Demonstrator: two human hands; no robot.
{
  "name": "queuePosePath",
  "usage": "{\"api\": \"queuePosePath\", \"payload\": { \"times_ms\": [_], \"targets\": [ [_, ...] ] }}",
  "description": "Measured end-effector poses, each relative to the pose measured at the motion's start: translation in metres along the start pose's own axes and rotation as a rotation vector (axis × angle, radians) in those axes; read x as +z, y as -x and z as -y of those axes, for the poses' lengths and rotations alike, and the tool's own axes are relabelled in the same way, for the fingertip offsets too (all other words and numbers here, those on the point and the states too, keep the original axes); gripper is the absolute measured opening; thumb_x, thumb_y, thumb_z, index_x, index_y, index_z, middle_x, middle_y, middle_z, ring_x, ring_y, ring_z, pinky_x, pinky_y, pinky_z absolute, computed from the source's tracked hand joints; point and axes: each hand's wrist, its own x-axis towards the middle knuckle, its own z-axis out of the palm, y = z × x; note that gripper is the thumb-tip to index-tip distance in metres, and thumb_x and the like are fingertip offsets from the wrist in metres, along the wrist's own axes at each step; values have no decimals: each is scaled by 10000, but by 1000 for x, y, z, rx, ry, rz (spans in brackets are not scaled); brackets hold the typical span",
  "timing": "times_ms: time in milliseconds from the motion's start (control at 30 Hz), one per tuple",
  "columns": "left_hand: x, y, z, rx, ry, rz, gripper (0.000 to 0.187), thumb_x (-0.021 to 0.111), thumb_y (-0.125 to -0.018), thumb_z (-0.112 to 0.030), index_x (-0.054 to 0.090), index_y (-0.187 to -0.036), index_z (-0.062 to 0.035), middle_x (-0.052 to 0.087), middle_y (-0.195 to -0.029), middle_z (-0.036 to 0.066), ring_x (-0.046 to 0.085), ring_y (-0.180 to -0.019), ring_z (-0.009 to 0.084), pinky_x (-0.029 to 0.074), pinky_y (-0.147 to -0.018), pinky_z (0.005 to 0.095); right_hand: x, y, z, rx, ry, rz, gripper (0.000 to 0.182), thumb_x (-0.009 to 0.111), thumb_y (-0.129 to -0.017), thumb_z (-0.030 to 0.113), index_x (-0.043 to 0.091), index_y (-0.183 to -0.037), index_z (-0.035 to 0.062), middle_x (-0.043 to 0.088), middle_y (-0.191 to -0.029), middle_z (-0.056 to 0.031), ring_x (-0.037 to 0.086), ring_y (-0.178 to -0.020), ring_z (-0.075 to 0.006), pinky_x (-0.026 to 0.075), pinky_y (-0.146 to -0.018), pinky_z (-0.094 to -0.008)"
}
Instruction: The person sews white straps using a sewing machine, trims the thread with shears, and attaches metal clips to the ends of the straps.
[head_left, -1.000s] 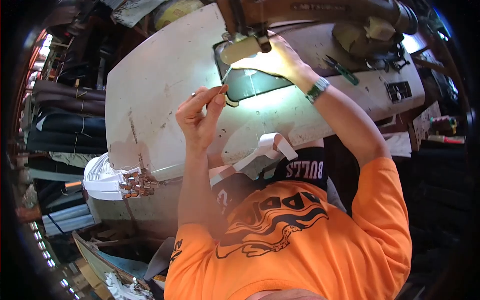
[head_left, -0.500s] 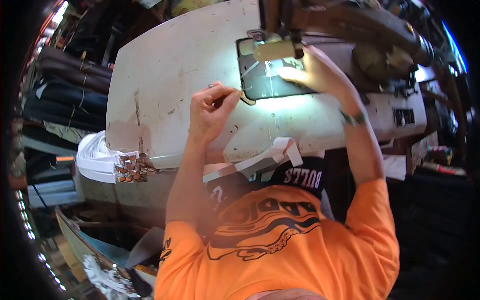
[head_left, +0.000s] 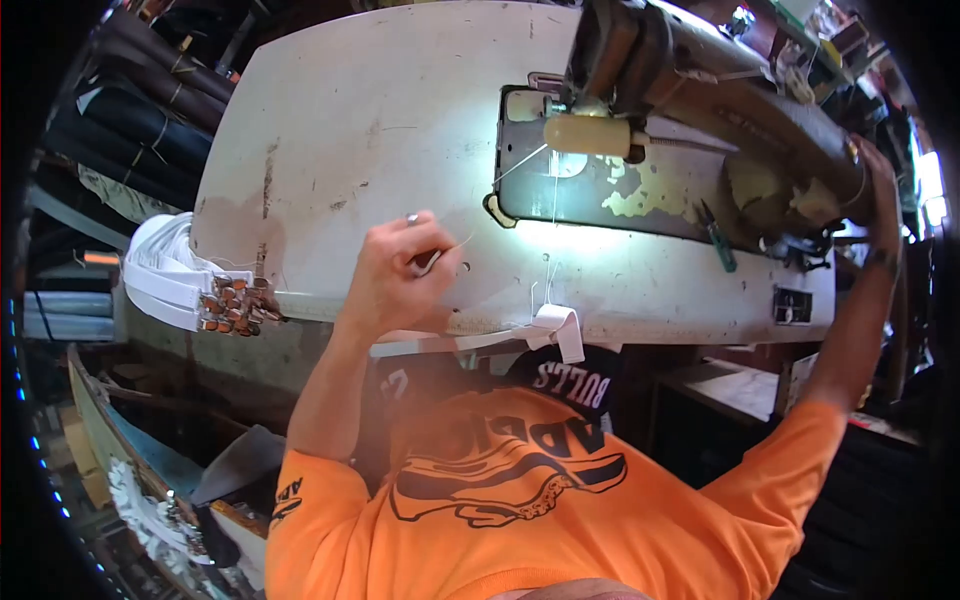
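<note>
My left hand (head_left: 405, 265) is raised over the front of the white table, its fingers curled in a pinch with a thin pale thread (head_left: 463, 242) sticking out from them. At the right end of the sewing machine (head_left: 760, 125), my right hand (head_left: 876, 185) is wrapped round the handwheel, partly hidden by the machine. Threads hang from the needle area. A white elastic strap (head_left: 560, 322) lies over the table's front edge, its band running left below my left hand. Green-handled snips (head_left: 717, 240) rest on the machine bed (head_left: 590, 195).
A bundle of white straps with metal clips (head_left: 235, 303) hangs at the left front corner of the white table (head_left: 350, 130). Dark fabric rolls (head_left: 130, 130) are stacked at the left. A lamp (head_left: 588, 135) lights the needle area.
My right hand has left the needle area and moved right to the machine's end. My left hand is lower and farther from the machine bed. The snips have come into view.
</note>
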Motion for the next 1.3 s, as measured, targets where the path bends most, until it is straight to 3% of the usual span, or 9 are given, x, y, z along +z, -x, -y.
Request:
{"api": "queuePosePath", "payload": {
  "times_ms": [100,233,333,433,533,667,900,1033,1300],
  "targets": [
    [-8,26,-7,-17,-73,-10,56,670,-851,50,664,-801,26,495,-681,13,444,-584,69,339,-526,263,-10,-10,-18,61,-188,297,338,537,-1041,199,701,-1254,-7,717,-1251,-110,653,-1174,-193,446,-1091,-306],
    [-15,43,-6,-72,-40,-69,74,677,-834,77,666,-775,33,516,-682,19,451,-574,82,340,-525,262,13,37,16,87,-212,-53,374,465,-1079,206,668,-1310,-7,657,-1385,-130,616,-1265,-218,421,-1141,-345],
    [-18,52,-7,-101,-40,-77,78,679,-834,68,660,-771,26,522,-682,21,457,-591,85,335,-533,273,88,86,31,-320,-510,-624,430,401,-1124,255,655,-1343,-14,656,-1395,-120,598,-1306,-218,418,-1154,-349],
    [-37,63,-4,-118,-121,-92,84,680,-834,54,651,-762,21,513,-670,23,459,-617,93,329,-552,284,77,78,39,-105,-652,-517,471,374,-1131,288,626,-1382,-22,628,-1437,-133,576,-1326,-224,373,-1190,-353],
    [-64,76,15,-177,-162,-203,74,704,-800,60,665,-753,19,500,-653,19,459,-627,98,323,-565,281,62,78,50,-49,-156,-507,391,430,-1120,261,707,-1295,47,708,-1324,-86,635,-1235,-190,435,-1121,-332],
    [-65,56,10,-168,-167,-107,69,703,-837,15,672,-777,27,506,-657,16,457,-621,91,325,-561,278,83,77,32,-246,-546,-650,359,439,-1128,205,703,-1251,-4,708,-1309,-137,639,-1234,-205,451,-1105,-337],
    [-68,-2,26,-111,-383,-44,83,711,-871,-64,721,-840,12,627,-695,87,557,-593,184,428,-578,341,112,139,123,-331,-27,-969,275,555,-1082,115,671,-1296,-11,711,-1298,-112,646,-1217,-189,466,-1093,-339],
    [-64,-38,10,-73,-549,76,136,706,-881,-150,765,-875,-27,693,-771,133,655,-706,307,505,-678,409,157,209,199,-512,-33,-820,259,577,-1030,28,667,-1261,-48,720,-1220,-161,665,-1150,-245,494,-1035,-385],
    [-5,-102,-5,131,-603,322,149,718,-849,-194,806,-878,-78,723,-803,160,685,-768,360,541,-732,444,218,229,260,-524,-115,27,127,714,-917,53,750,-1025,-3,761,-997,-127,723,-908,-270,564,-813,-370]
  ]
}}
